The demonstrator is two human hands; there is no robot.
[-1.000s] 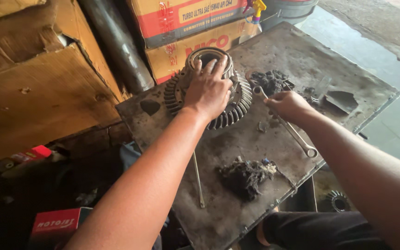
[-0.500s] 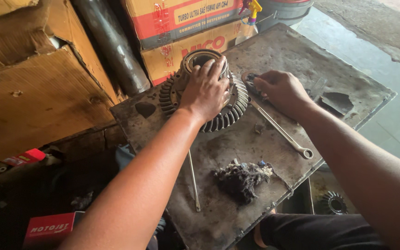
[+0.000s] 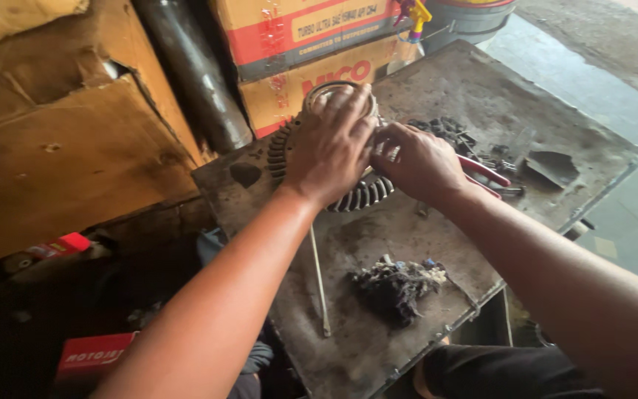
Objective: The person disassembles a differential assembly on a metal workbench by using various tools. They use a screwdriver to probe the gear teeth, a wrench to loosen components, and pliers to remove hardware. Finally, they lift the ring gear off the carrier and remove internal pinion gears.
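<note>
The right hand (image 3: 419, 162), which half a second earlier rested beside the ring gear (image 3: 334, 159) near a wrench, had moved in against the gear's toothed rim. Its fingers (image 3: 393, 144) were curled close together at the gear's edge; whether they pinched anything could not be told. The left hand (image 3: 330, 148) lay flat on top of the gear, fingers spread over its central hub. The gear, dark and greasy with slanted teeth, sat on the worn metal tabletop (image 3: 437, 81), with red-handled pliers (image 3: 485, 171) just beyond the right hand and a dirty rag (image 3: 393, 287) nearer the camera.
</note>
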